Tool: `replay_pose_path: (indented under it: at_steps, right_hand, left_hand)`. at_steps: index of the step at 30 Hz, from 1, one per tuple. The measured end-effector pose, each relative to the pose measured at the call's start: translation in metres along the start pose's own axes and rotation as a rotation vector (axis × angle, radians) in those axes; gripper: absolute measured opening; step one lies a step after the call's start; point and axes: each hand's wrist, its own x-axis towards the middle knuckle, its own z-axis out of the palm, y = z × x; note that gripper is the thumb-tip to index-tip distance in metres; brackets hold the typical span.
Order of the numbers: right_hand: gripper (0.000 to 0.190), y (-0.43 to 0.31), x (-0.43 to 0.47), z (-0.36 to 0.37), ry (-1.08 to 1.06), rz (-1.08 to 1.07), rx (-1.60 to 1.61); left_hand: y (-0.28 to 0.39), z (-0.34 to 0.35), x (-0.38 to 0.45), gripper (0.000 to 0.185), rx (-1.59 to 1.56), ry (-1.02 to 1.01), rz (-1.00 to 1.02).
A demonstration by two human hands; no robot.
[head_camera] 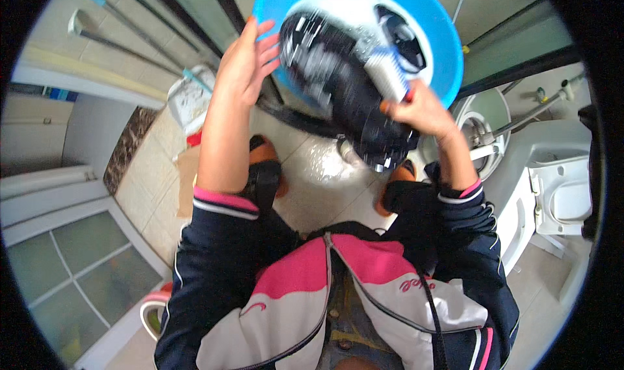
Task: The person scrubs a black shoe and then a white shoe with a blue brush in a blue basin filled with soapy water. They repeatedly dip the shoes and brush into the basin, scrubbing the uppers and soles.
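My right hand (426,108) grips a scrubbing brush (387,73) with pale bristles and blue on its edge. The brush lies over a wet, soapy black article (336,73), too blurred to tell its kind. That article hangs across the near rim of a blue plastic basin (446,43) holding white suds (336,2). Another black piece (404,38) shows among the suds. My left hand (251,60) is beside the black article with its fingers apart; whether the fingertips touch it, I cannot tell.
Wet tile floor (324,163) lies between my orange shoes. Long-handled tools and a dustpan (187,102) are at the left, near a glazed white door (73,267). A toilet (568,197) and a round white tub (482,126) stand at the right. Dark-framed glass panels flank the basin.
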Motion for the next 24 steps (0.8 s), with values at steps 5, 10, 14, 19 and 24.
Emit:
replay_pose_path:
  at_steps: [5,10,14,19,24]
  right_hand:
    - [0.038,0.045,-0.018,0.043,-0.254,-0.022,-0.231]
    - [0.041,0.113,-0.024,0.107,-0.398,0.160,-0.407]
    - [0.047,0.154,-0.021,0.154,-0.542,0.144,-0.529]
    - [0.072,0.161,-0.008,0.170,-0.303,0.331,-0.538]
    - [0.045,0.115,0.017,0.123,-0.568,0.257,-0.469]
  left_hand:
    - [0.014,0.000,-0.010,0.045,0.076,-0.006,-0.026]
    - [0.017,0.012,-0.014,0.038,0.127,-0.007,0.014]
    - [0.017,0.013,-0.014,0.038,0.167,-0.038,0.038]
    - [0.018,0.012,-0.013,0.037,0.189,-0.050,0.032]
    - [0.020,0.017,-0.009,0.037,0.168,-0.069,0.022]
